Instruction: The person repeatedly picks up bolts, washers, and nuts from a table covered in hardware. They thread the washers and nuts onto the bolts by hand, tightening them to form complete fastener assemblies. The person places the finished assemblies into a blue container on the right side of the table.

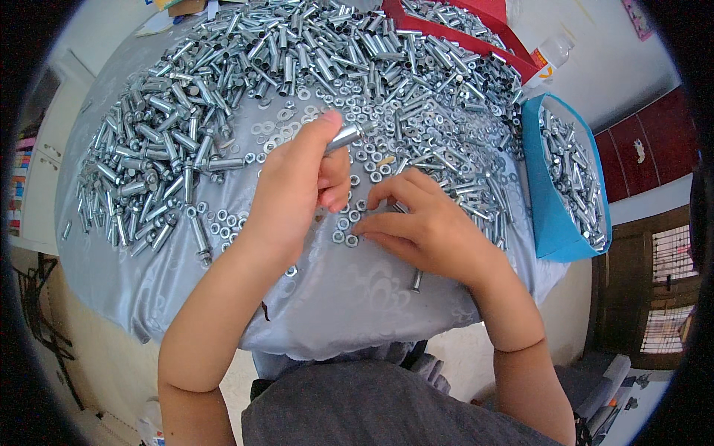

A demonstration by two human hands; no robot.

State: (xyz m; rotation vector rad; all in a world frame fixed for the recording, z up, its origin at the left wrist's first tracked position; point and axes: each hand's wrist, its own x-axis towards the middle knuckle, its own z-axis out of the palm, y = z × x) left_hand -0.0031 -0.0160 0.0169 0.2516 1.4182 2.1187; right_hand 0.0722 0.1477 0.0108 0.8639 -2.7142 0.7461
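Observation:
My left hand (pixel 297 175) is closed around a silver sleeve anchor bolt (pixel 345 138), thumb along it, with the far end pointing up and right. Part of the bolt is hidden in my fist. Lower and to the right, my right hand (pixel 428 223) reaches over the table with thumb and forefinger apart. Its fingertips are at a few loose hex nuts (pixel 352 240), touching or nearly touching one. A metal piece shows partly between its fingers. A bolt (pixel 416 280) sticks out below that hand.
A large heap of metal sleeves (pixel 297 56) covers the far side. Assembled anchor bolts (pixel 160 156) pile up at left. Washers (pixel 285 114) and nuts lie in the middle. A red box (pixel 520 59) and a blue bin (pixel 547 215) with metal parts stand at right on the grey tablecloth (pixel 335 305).

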